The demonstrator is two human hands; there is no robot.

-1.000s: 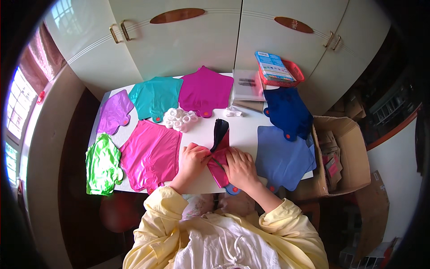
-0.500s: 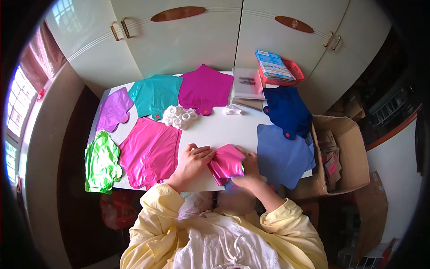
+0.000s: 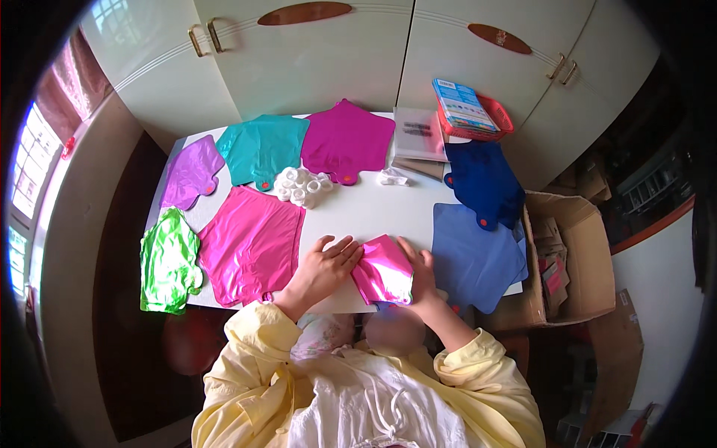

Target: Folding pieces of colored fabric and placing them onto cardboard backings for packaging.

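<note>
A folded pink foil balloon [image 3: 383, 270] lies at the table's front middle, between my two hands. My left hand [image 3: 326, 266] rests flat with its fingers stretched out, their tips touching the balloon's left edge. Around the right edge curls my right hand [image 3: 423, 279], gripping it; part of its thumb side is hidden by the shiny film. Left of my left hand, a larger pink foil sheet [image 3: 250, 246] is spread flat. A pale blue foil balloon [image 3: 476, 254] lies just right of my right hand.
More flat foil balloons ring the table: green [image 3: 170, 261], lilac [image 3: 191, 173], teal [image 3: 265, 149], magenta [image 3: 349, 140] and navy [image 3: 485, 183]. White ribbon rolls [image 3: 300, 187] sit near the middle. A red basket [image 3: 502, 116] holds packets; an open cardboard box [image 3: 579, 261] stands right.
The folded pink balloon has been turned and flattened a little. My right hand's fingers have moved up along its right edge, while my left hand's fingers have spread. The view has shifted slightly.
</note>
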